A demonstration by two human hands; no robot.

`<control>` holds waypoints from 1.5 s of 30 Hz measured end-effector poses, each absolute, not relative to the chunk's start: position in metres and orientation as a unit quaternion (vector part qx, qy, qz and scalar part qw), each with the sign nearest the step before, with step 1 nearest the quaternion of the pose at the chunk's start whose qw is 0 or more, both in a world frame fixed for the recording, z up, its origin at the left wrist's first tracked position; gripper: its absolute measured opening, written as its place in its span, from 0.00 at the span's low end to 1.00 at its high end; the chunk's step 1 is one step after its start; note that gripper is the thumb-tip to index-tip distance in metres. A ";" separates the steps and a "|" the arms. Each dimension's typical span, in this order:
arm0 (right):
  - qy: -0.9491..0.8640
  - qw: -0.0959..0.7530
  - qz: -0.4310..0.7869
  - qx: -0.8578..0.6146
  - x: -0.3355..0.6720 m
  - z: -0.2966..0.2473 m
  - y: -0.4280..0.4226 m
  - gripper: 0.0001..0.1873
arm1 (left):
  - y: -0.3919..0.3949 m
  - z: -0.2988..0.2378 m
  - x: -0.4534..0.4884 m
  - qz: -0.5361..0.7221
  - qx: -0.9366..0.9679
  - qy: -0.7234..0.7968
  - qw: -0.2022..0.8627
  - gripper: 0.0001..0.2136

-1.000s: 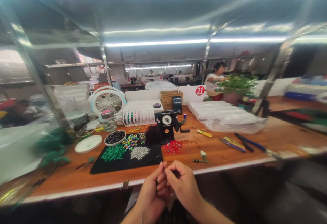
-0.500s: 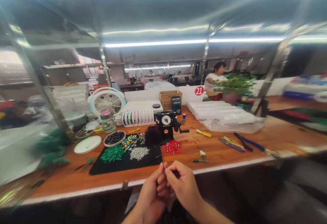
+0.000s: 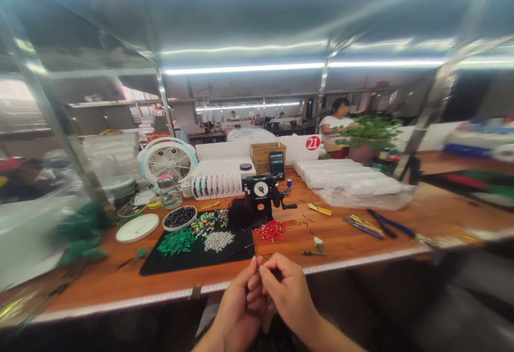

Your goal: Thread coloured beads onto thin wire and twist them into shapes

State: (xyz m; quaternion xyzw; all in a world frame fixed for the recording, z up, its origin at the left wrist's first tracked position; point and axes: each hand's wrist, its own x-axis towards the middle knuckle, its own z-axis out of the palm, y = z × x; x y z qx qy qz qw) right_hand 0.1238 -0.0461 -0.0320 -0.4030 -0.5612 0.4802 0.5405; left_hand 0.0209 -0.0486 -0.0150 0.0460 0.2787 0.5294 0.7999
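Observation:
Just off the bench's front edge, my left hand (image 3: 246, 298) and my right hand (image 3: 286, 287) meet, thumbs and forefingers pinched close together. Whatever sits between the fingertips is too small to make out. Beyond them lies a black mat (image 3: 176, 265) bearing green tube pieces (image 3: 177, 242), silver beads (image 3: 219, 241) and multicoloured beads (image 3: 203, 224). A heap of small red pieces (image 3: 270, 230) lies on the wood right of the mat. Behind it stands a black hand-cranked device (image 3: 262, 191) with a round dial.
A bowl of black pieces (image 3: 180, 217) and a white lid (image 3: 137, 228) lie left. Pliers (image 3: 381, 223), tweezers (image 3: 363, 227) and a yellow cutter (image 3: 320, 209) lie right. A fan (image 3: 168, 162) and wrapped white rolls (image 3: 353, 178) stand behind. A person (image 3: 337, 119) sits beyond.
My hands keep the same pinched pose, with hardly any movement. In the background, the person behind the plant has shifted slightly.

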 end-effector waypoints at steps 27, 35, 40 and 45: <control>-0.590 0.558 0.412 -0.413 0.124 -0.035 -0.047 0.13 | -0.051 -0.017 0.024 0.531 0.069 0.268 0.801 0.13; -0.612 0.576 0.377 -0.390 0.125 -0.031 -0.046 0.13 | -0.051 -0.013 0.024 0.526 0.051 0.278 0.802 0.11; -0.603 0.578 0.393 -0.384 0.125 -0.035 -0.046 0.14 | -0.051 -0.013 0.024 0.523 0.040 0.267 0.808 0.10; -0.586 0.581 0.428 -0.368 0.123 -0.038 -0.046 0.13 | -0.050 -0.015 0.023 0.521 0.045 0.258 0.812 0.08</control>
